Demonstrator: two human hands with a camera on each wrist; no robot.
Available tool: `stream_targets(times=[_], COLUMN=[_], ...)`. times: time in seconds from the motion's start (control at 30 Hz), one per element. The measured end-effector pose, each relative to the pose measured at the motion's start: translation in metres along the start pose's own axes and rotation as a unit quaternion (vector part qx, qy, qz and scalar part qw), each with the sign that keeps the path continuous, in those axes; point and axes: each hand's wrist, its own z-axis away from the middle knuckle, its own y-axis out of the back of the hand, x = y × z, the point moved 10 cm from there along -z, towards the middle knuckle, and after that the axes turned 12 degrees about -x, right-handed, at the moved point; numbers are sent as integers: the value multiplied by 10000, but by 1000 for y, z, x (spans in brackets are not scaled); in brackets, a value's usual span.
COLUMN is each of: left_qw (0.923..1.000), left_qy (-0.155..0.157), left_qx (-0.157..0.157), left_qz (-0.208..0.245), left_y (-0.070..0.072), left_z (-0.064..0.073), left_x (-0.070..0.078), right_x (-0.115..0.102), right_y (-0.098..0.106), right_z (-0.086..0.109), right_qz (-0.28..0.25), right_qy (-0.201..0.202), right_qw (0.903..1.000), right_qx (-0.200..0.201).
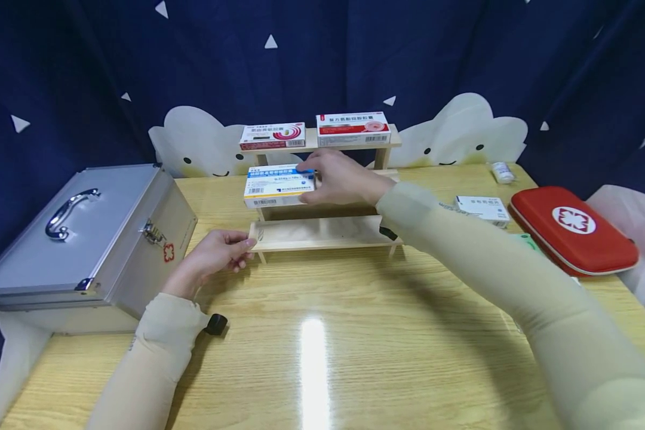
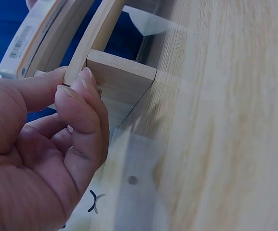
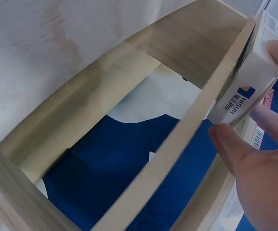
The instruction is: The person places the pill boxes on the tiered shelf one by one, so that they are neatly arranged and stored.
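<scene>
A wooden three-step display rack [image 1: 322, 234] stands on the table. My left hand [image 1: 213, 257] pinches the left end of its lowest step between thumb and fingers, seen closely in the left wrist view. On the left part of the middle step is a white and blue medicine box [image 1: 274, 192]. My right hand [image 1: 341, 176] grips that box's right end, fingertips at the top and thumb at the front. In the right wrist view the box's end [image 3: 242, 96] shows between thumb and fingers. Two red and white medicine boxes, one left [image 1: 273, 136] and one right [image 1: 353, 129], sit on the top step.
A silver first-aid case [image 1: 75, 221] stands at the left. To the right lie a white medicine box [image 1: 482, 209], a small white bottle [image 1: 502, 172] and a red zip case [image 1: 575, 230]. A dark blue curtain [image 1: 322, 60] hangs behind the table.
</scene>
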Motion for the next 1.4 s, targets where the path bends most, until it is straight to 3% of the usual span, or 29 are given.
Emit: stream_targets(times=[0.53,1.4], left_qw=[10000,9999], left_qy=[1,4], left_qx=[-28,-13], left_qz=[-39,-112], left_y=[0,-2], left_z=[1,1], left_x=[7,1], right_x=[-3,-6], right_y=[-3,-11], right_z=[-10,-13], right_qz=[115,226], right_qy=[-153,-253], right_qw=[9998,9987], right_qx=[-50,-382])
